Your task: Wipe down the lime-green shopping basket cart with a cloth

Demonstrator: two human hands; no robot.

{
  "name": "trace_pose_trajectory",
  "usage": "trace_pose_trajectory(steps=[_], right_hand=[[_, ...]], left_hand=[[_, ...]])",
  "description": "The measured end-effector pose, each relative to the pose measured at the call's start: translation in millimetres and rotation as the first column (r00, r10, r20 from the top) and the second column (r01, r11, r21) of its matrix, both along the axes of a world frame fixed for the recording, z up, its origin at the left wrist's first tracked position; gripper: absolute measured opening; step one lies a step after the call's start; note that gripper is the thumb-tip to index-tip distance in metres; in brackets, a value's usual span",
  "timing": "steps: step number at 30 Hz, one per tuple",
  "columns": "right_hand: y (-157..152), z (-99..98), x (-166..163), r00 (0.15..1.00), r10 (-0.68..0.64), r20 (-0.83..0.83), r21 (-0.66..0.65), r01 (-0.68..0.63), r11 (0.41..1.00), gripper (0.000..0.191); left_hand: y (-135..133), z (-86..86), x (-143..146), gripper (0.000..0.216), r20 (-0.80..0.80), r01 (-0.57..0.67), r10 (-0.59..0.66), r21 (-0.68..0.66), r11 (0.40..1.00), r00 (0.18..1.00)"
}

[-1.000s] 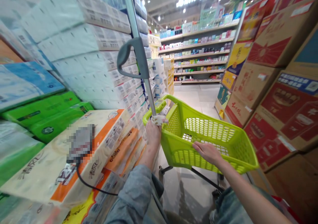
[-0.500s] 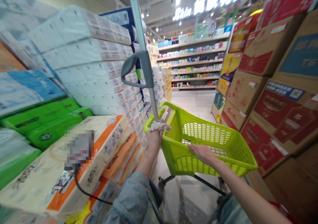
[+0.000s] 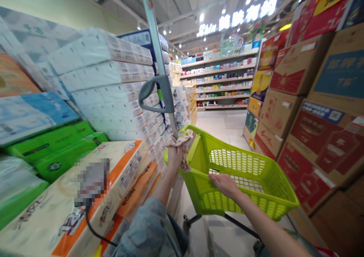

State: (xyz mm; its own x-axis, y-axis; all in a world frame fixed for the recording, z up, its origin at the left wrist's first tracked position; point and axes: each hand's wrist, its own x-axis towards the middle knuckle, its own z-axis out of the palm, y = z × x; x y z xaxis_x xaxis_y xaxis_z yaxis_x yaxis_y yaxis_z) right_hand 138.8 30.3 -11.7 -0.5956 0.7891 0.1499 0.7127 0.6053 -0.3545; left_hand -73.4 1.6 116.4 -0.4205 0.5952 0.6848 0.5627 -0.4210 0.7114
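Note:
A lime-green shopping basket (image 3: pixel 273 202) on wheels stands in the aisle in front of me. A grey metal pull handle (image 3: pixel 159 71) rises from its near left corner. My left hand (image 3: pixel 174 154) presses a pale patterned cloth (image 3: pixel 182 145) against the bottom of that handle, fingers closed round the cloth. My right hand (image 3: pixel 224 184) rests on the near rim of the basket, fingers curled over the edge.
Stacked tissue packs (image 3: pixel 105 86) fill the left side, with an orange-and-cream pack (image 3: pixel 119 162) and green packs (image 3: pixel 57 143) close by. Cardboard cartons (image 3: pixel 313 109) are piled along the right. The tiled aisle (image 3: pixel 224 124) runs ahead to shelves (image 3: pixel 222 78) of goods.
My left hand has slid the cloth a little up the handle's base and the cloth now hangs looser. The view has tilted upward; my right hand stays on the rim.

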Motion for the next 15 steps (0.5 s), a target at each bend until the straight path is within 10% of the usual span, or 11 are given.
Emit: trace_pose_trajectory(steps=[8,15], right_hand=[[1.4,-1.1,2.0,1.000,0.003,-0.023,0.025,-0.002,1.000,0.067],[-0.1,0.6,2.2,1.000,0.009,-0.030,0.005,-0.008,1.000,0.069]], left_hand=[[9.2,71.5,-4.5,0.025,0.042,0.053,-0.057,0.084,0.995,0.998],[15.2,82.4,-14.6,0.041,0.197,0.118,-0.135,0.096,0.988,0.971]])
